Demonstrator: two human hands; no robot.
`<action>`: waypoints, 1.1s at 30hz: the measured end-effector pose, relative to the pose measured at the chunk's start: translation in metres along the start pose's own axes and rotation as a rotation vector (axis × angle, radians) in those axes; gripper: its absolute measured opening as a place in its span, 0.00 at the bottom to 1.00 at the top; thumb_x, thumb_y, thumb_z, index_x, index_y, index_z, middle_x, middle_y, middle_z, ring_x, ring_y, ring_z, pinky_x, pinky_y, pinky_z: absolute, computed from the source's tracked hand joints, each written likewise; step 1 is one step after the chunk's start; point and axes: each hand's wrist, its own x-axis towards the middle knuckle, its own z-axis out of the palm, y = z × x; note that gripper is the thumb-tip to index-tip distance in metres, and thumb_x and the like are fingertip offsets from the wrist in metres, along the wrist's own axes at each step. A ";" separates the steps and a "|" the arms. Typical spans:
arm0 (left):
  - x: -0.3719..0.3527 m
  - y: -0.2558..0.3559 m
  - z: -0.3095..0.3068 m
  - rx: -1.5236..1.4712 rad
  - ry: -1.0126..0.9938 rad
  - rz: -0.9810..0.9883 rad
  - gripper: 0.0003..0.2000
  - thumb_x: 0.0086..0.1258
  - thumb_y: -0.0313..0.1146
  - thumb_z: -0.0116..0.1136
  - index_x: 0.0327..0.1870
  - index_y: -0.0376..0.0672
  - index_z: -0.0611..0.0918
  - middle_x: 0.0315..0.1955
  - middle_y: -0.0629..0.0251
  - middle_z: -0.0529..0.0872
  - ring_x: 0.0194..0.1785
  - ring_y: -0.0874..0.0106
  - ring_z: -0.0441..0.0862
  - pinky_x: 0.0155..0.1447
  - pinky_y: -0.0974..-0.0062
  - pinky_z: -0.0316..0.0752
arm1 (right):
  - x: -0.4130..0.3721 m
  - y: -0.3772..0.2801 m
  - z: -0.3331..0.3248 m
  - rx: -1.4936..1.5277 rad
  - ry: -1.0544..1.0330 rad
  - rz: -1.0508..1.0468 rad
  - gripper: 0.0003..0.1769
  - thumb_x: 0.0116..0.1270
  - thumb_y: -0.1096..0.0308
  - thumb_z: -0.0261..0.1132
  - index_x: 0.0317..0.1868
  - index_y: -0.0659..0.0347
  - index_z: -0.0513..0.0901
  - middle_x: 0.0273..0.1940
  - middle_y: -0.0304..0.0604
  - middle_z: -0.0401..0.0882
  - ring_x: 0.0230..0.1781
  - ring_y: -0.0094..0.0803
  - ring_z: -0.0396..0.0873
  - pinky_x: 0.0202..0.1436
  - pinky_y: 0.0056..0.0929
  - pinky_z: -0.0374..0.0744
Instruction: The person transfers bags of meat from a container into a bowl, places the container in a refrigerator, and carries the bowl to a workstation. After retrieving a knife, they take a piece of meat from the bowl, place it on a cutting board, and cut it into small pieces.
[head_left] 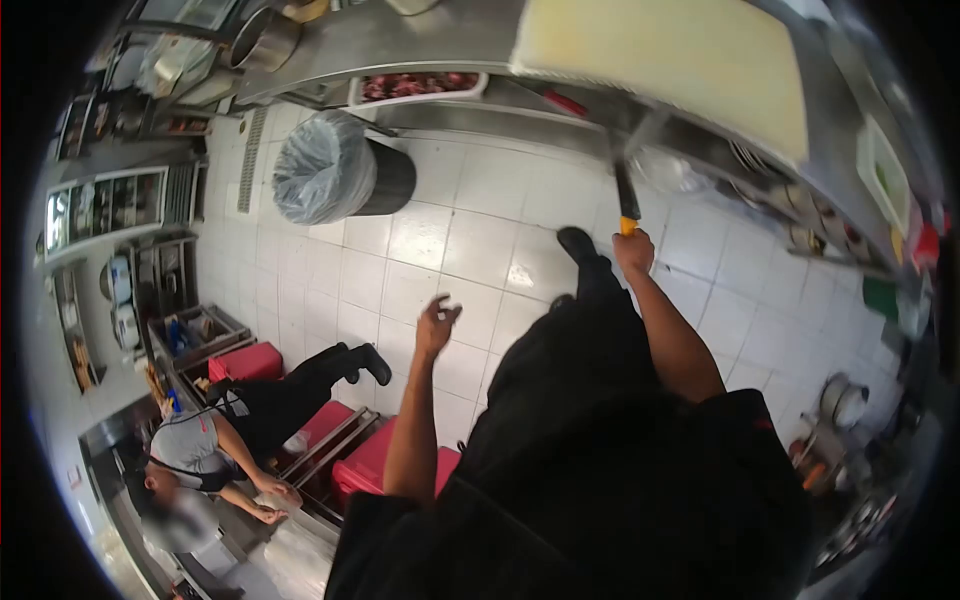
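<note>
My right hand (634, 250) is closed round the yellow handle of a knife (625, 195), whose dark blade points toward the steel counter. Over the tiled floor, my left hand (438, 325) hangs with its fingers partly curled and apart, holding nothing. A large pale cutting board (665, 60) lies on the counter beyond the knife. Below the counter's edge, a white tray (420, 98) holds dark red pieces, and a red-handled item (566, 102) lies to its right.
A black bin (392, 178) with a clear liner stands on the floor near the counter. At the lower left, a co-worker (190, 440) is at another counter beside red containers (375, 465). Shelves with pots and bowls line the left side.
</note>
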 end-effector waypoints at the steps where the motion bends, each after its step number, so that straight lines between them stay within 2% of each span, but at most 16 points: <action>1: 0.006 0.008 0.000 0.045 -0.016 0.048 0.25 0.67 0.40 0.67 0.62 0.38 0.78 0.33 0.58 0.89 0.34 0.73 0.84 0.40 0.73 0.77 | -0.035 0.026 -0.017 -0.024 0.043 -0.085 0.18 0.57 0.59 0.64 0.40 0.65 0.84 0.39 0.59 0.86 0.44 0.55 0.84 0.49 0.47 0.82; 2: 0.007 0.026 -0.001 0.017 -0.051 0.060 0.25 0.67 0.40 0.67 0.62 0.37 0.78 0.33 0.56 0.88 0.34 0.72 0.85 0.42 0.73 0.78 | -0.059 0.046 -0.034 -0.047 0.091 -0.174 0.16 0.57 0.60 0.65 0.38 0.65 0.83 0.36 0.59 0.85 0.41 0.55 0.85 0.46 0.48 0.82; 5: 0.007 0.052 0.012 0.032 -0.139 0.157 0.25 0.68 0.40 0.66 0.62 0.37 0.78 0.37 0.56 0.88 0.38 0.70 0.85 0.43 0.72 0.79 | -0.117 0.110 -0.082 -0.041 0.088 -0.211 0.14 0.56 0.62 0.65 0.37 0.65 0.81 0.36 0.59 0.84 0.42 0.59 0.82 0.46 0.51 0.80; 6: 0.006 0.059 0.022 0.012 -0.194 0.146 0.25 0.68 0.41 0.66 0.61 0.37 0.79 0.39 0.57 0.88 0.39 0.70 0.84 0.43 0.72 0.79 | -0.134 0.132 -0.095 -0.009 0.164 -0.250 0.12 0.55 0.66 0.66 0.34 0.65 0.79 0.35 0.58 0.83 0.39 0.60 0.81 0.43 0.53 0.79; 9: -0.010 0.093 0.055 0.105 -0.292 0.287 0.24 0.68 0.42 0.67 0.61 0.38 0.79 0.39 0.57 0.87 0.38 0.71 0.84 0.44 0.73 0.78 | -0.176 0.194 -0.125 0.015 0.288 -0.282 0.11 0.55 0.69 0.67 0.37 0.64 0.79 0.35 0.57 0.81 0.39 0.58 0.81 0.44 0.51 0.79; 10: -0.017 0.106 0.070 0.039 -0.336 0.316 0.23 0.69 0.43 0.66 0.59 0.38 0.80 0.38 0.61 0.87 0.38 0.73 0.83 0.44 0.74 0.78 | -0.187 0.212 -0.131 0.053 0.357 -0.310 0.11 0.54 0.70 0.68 0.37 0.64 0.79 0.34 0.56 0.80 0.37 0.58 0.80 0.42 0.51 0.78; 13: -0.068 0.184 0.111 -0.093 -0.508 0.406 0.23 0.68 0.45 0.67 0.55 0.36 0.82 0.38 0.59 0.89 0.39 0.72 0.83 0.46 0.73 0.78 | -0.224 0.246 -0.163 0.103 0.450 -0.251 0.11 0.54 0.69 0.68 0.36 0.64 0.80 0.36 0.55 0.81 0.37 0.58 0.80 0.41 0.50 0.78; 14: -0.092 0.212 0.124 -0.102 -0.564 0.397 0.21 0.69 0.43 0.68 0.53 0.35 0.83 0.36 0.62 0.88 0.38 0.75 0.81 0.44 0.77 0.77 | -0.236 0.262 -0.165 0.219 0.508 -0.280 0.10 0.55 0.68 0.69 0.35 0.63 0.80 0.35 0.55 0.80 0.36 0.57 0.81 0.40 0.49 0.79; 16: -0.138 0.258 0.164 -0.249 -0.699 0.401 0.21 0.68 0.39 0.68 0.57 0.37 0.81 0.39 0.67 0.87 0.40 0.79 0.81 0.44 0.79 0.76 | -0.255 0.292 -0.172 0.255 0.523 -0.170 0.10 0.55 0.68 0.69 0.35 0.62 0.81 0.35 0.55 0.80 0.38 0.57 0.80 0.41 0.49 0.79; 18: -0.180 0.299 0.211 -0.285 -0.818 0.375 0.23 0.70 0.37 0.67 0.62 0.36 0.77 0.44 0.63 0.86 0.44 0.75 0.84 0.47 0.76 0.79 | -0.273 0.316 -0.190 0.277 0.624 -0.199 0.09 0.57 0.66 0.68 0.35 0.62 0.82 0.31 0.54 0.81 0.32 0.55 0.81 0.36 0.47 0.79; 20: -0.223 0.341 0.256 -0.336 -0.944 0.387 0.25 0.71 0.36 0.65 0.65 0.35 0.74 0.46 0.60 0.86 0.45 0.72 0.84 0.50 0.74 0.80 | -0.288 0.348 -0.211 0.335 0.600 -0.135 0.10 0.57 0.64 0.68 0.35 0.61 0.81 0.33 0.54 0.81 0.35 0.54 0.81 0.38 0.46 0.79; 21: -0.221 0.343 0.294 -0.315 -0.980 0.435 0.23 0.72 0.35 0.63 0.64 0.33 0.75 0.46 0.60 0.86 0.46 0.72 0.84 0.50 0.74 0.80 | -0.292 0.368 -0.215 0.398 0.553 -0.012 0.11 0.59 0.62 0.67 0.35 0.60 0.81 0.34 0.52 0.81 0.36 0.53 0.82 0.39 0.46 0.79; 22: -0.251 0.364 0.315 -0.385 -1.006 0.419 0.18 0.73 0.34 0.62 0.59 0.32 0.78 0.45 0.60 0.86 0.44 0.72 0.85 0.48 0.74 0.81 | -0.290 0.400 -0.207 0.412 0.667 -0.048 0.11 0.59 0.61 0.68 0.35 0.60 0.81 0.34 0.51 0.80 0.35 0.51 0.81 0.39 0.45 0.79; 24: -0.294 0.400 0.368 -0.360 -0.976 0.425 0.08 0.74 0.30 0.59 0.43 0.33 0.82 0.33 0.59 0.87 0.37 0.71 0.86 0.43 0.73 0.82 | -0.307 0.432 -0.260 0.391 0.679 -0.059 0.13 0.57 0.61 0.70 0.35 0.61 0.81 0.33 0.50 0.79 0.34 0.51 0.81 0.37 0.44 0.79; 29: -0.393 0.484 0.456 -0.386 -1.128 0.533 0.07 0.74 0.29 0.58 0.40 0.33 0.80 0.33 0.56 0.87 0.35 0.69 0.87 0.42 0.74 0.82 | -0.326 0.493 -0.357 0.388 0.717 0.042 0.14 0.55 0.62 0.71 0.33 0.64 0.80 0.33 0.53 0.81 0.36 0.55 0.81 0.40 0.46 0.79; 33: -0.448 0.541 0.507 -0.328 -1.234 0.656 0.08 0.74 0.29 0.58 0.45 0.32 0.81 0.36 0.55 0.88 0.37 0.69 0.87 0.43 0.73 0.82 | -0.298 0.544 -0.422 0.417 0.800 0.080 0.15 0.54 0.61 0.71 0.33 0.64 0.81 0.34 0.54 0.82 0.36 0.55 0.81 0.40 0.45 0.79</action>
